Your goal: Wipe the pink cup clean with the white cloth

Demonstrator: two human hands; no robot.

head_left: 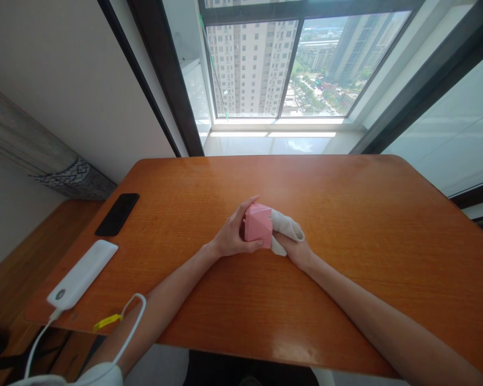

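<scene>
A small pink faceted box (258,224) is held just above the middle of the orange wooden table (346,225). My left hand (233,236) wraps around its left side, fingers curled over the top and thumb under the front. My right hand (297,247) grips a bunched white cloth (286,228) and presses it against the box's right side. Most of my right fingers are hidden under the cloth.
A black phone (117,214) lies face up at the table's left edge. Nearer me sits a white power bank (82,274) with a white cable (129,321) running off the front edge. A large window stands beyond the far edge.
</scene>
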